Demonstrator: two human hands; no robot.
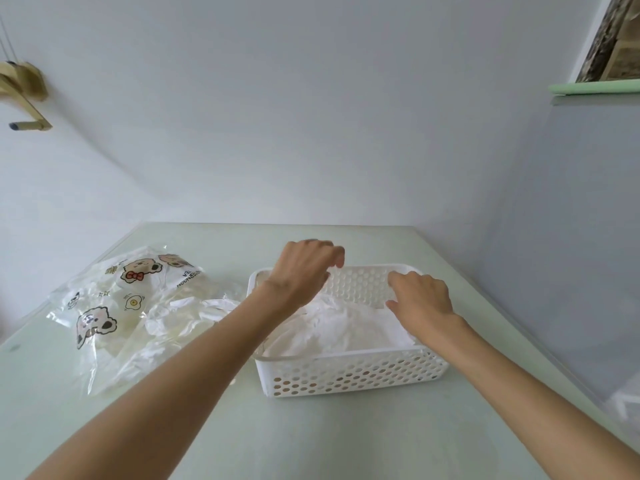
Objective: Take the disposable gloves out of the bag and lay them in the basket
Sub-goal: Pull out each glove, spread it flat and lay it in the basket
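Observation:
A white perforated basket [349, 374] stands on the table right of centre, with a heap of thin white disposable gloves [346, 329] in it. One glove edge hangs over its left rim. My left hand [304, 268] hovers over the basket's back left corner, its fingers loosely curled downward and blurred, with nothing visible between them. Over the right half of the basket, just above the heap, is my right hand [420, 301], its fingers and thumb spread apart. A clear bag printed with cartoon bears [104, 306] lies to the left, and more gloves [176, 323] spill from its mouth.
The pale green table [311, 438] meets a plain wall at the back and a grey panel on the right. A brass-coloured fitting [24, 95] juts from the wall at far left. A green ledge [595, 87] sits high at the right.

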